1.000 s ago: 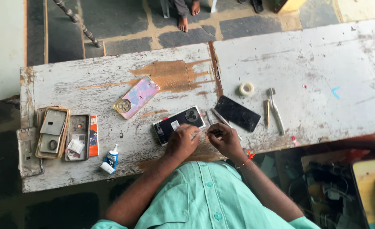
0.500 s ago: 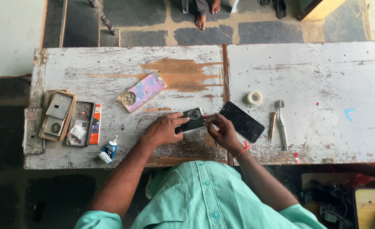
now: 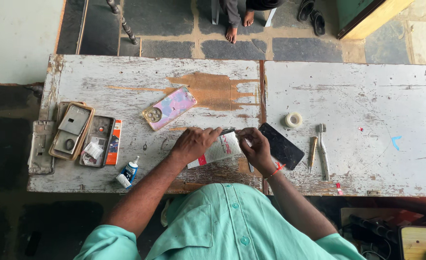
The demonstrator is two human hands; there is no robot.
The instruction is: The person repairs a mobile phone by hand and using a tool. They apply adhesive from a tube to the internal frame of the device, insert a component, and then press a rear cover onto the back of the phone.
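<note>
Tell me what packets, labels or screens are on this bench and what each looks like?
White card with red and grey print: held between left hand and right hand.
Black screen panel: flat, right of the hands.
Orange packet: narrow, beside the left trays.
Small glue bottle: white with a blue label, front edge.

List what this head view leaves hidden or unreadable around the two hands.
- Head view: lower part of the white packet is covered by the left hand.
- What the right hand pinches: hidden by its fingers.
- Small parts in the tray: too small to tell.
- Seated person: cut off by the top edge.
</note>
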